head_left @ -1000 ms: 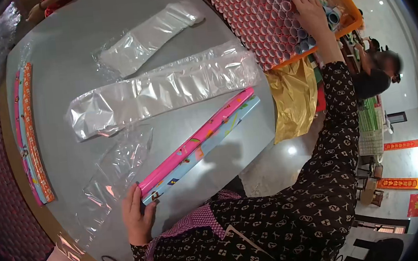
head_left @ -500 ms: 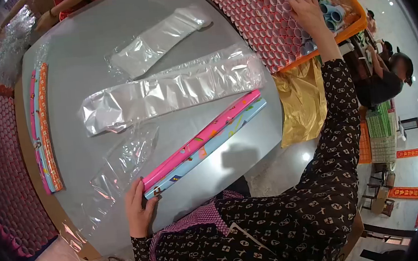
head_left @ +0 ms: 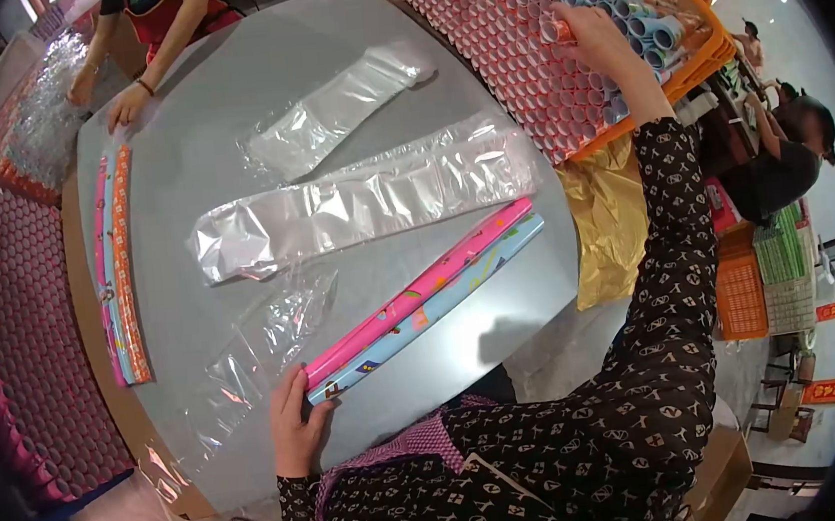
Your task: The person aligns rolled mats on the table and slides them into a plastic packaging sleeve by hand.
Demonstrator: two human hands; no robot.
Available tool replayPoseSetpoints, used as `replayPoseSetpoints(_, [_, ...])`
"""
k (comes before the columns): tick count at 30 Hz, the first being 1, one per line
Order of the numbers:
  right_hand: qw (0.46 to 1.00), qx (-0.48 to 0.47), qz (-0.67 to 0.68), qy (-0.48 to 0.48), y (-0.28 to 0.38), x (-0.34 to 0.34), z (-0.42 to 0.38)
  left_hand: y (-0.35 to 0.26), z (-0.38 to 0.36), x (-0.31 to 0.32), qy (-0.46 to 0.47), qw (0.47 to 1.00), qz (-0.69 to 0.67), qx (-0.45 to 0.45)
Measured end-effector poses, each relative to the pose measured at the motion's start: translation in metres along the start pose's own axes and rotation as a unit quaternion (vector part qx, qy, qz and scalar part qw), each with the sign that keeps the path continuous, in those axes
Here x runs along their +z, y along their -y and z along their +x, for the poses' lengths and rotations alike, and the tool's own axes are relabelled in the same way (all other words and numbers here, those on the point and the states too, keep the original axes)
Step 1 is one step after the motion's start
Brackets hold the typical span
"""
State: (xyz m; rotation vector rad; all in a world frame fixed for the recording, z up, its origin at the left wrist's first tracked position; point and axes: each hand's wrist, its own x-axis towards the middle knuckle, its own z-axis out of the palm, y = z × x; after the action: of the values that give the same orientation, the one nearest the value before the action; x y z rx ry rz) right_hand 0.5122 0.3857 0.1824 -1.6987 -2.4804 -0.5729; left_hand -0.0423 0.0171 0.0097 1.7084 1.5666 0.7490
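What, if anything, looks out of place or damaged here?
No spill or damage stands out. Only the gold sheet by the table looks untidy: wrinkled, while the pink roll and blue roll lie neatly together.

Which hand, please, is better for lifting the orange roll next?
Likely the right hand: its fingers hold that orange roll at the orange plastic crate; the left hand touches pink and blue rolls.
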Motion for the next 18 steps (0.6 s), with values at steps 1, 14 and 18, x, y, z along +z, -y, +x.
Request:
replayPoseSetpoints(1, [1.000, -0.011, 0.003, -0.023, -0.005, 0.007, 0.000, -0.001, 0.000, 0.000, 0.002, 1.000, 0.009, -0.001])
replayPoseSetpoints(14, [0.995, -0.067, 0.037, -0.059, 0.048, 0.018, 0.024, -0.002, -0.003, 0.001, -0.011, 1.000, -0.004, -0.012])
replayPoseSetpoints(18, [0.995, -0.045, 0.053, -0.070, 0.065, 0.018, 0.027, -0.002, -0.002, 0.000, -0.013, 1.000, 0.026, 0.008])
